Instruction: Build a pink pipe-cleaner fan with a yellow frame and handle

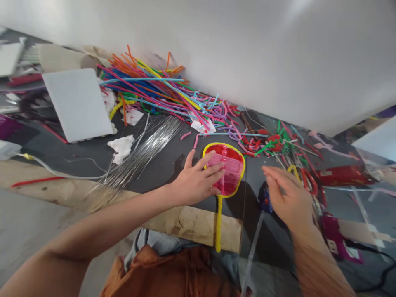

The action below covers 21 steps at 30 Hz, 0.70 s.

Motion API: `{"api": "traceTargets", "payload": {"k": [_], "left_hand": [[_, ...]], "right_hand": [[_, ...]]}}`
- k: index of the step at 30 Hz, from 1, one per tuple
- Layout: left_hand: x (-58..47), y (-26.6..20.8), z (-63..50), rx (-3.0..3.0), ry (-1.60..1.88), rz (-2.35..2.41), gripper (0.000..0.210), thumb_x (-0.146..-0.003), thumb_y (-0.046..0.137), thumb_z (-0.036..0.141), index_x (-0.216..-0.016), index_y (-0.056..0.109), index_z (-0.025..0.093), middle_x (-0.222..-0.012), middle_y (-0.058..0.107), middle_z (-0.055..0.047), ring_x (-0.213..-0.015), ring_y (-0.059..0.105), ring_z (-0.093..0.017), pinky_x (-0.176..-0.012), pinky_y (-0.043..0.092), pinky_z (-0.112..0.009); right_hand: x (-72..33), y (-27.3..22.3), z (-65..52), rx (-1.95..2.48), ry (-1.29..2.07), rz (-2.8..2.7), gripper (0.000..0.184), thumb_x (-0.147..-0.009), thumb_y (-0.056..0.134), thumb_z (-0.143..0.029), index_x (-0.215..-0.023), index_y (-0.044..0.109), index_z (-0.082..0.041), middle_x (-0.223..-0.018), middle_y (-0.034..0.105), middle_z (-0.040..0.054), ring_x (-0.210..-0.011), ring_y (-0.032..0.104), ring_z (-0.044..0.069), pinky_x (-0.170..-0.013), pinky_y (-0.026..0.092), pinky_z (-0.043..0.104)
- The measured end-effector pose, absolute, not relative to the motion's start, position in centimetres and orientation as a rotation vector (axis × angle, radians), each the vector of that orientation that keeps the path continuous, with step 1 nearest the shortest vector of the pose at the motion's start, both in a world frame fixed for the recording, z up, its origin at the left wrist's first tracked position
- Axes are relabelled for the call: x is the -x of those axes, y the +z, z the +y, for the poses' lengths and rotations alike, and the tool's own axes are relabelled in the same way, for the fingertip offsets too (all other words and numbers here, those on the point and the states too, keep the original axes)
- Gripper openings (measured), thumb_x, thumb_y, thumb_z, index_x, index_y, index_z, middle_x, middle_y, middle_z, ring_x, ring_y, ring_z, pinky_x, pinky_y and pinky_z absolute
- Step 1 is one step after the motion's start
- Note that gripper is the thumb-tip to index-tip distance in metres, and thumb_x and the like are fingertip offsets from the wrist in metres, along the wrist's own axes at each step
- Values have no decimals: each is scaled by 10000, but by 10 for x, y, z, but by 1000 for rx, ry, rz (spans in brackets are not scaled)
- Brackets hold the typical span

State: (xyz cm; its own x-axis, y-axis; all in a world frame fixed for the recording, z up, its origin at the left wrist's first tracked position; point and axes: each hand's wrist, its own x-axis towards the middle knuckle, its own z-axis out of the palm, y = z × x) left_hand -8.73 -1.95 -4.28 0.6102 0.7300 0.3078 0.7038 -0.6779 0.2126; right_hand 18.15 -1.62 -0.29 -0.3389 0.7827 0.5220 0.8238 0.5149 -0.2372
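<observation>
A hand fan (234, 174) with a red and pink face, a yellow fuzzy rim and a yellow handle lies on the dark tabletop. Pink beads (225, 152) run in a line down its face. My left hand (198, 179) rests on the fan's left part, fingers spread flat, covering some of it. To the right of the fan, my right hand (287, 198) is raised with thumb and fingers pinched together; whatever is between them cannot be made out. Below its fingertips lies a dark blue object (265, 200) with a long translucent stick (254, 251) running toward me.
Colourful pipe cleaners (154, 84) are heaped at the back, with cut pieces toward the right. A bundle of thin metal wires (148, 148) and a white board (79, 105) lie left. Scissors (309, 181), a red bottle-like object (345, 175) and a purple item (337, 239) are at right.
</observation>
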Motion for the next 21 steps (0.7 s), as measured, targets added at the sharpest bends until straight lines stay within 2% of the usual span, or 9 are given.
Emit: {"api": "traceTargets", "payload": {"k": [9, 16, 21], "left_hand": [[72, -34, -6, -2786, 295, 1238, 564, -899, 478, 542, -1361, 495, 219, -1404, 531, -109, -1410, 282, -336, -1087, 50, -718], [68, -31, -2, -2799, 143, 1212, 558, -918, 426, 551, -1370, 476, 228, -1426, 508, -102, -1423, 267, -293, -1098, -45, -686], [75, -19, -4, -2848, 191, 1247, 437, -906, 521, 454, -1322, 524, 320, -1444, 481, -96, -1388, 316, -320, -1091, 64, -670]], "right_hand": [[-214, -7, -27, 1363, -227, -1825, 218, -853, 574, -158, -1008, 725, -177, -940, 746, 108, -901, 708, 232, -853, 560, 358], [-219, -12, -27, 1352, -216, -1759, 206, -851, 573, -160, -991, 721, -196, -929, 748, 96, -874, 713, 225, -826, 569, 358], [-218, -14, -26, 1375, -177, -1759, 199, -877, 548, -178, -983, 715, -204, -918, 745, 85, -874, 710, 206, -815, 567, 335]]}}
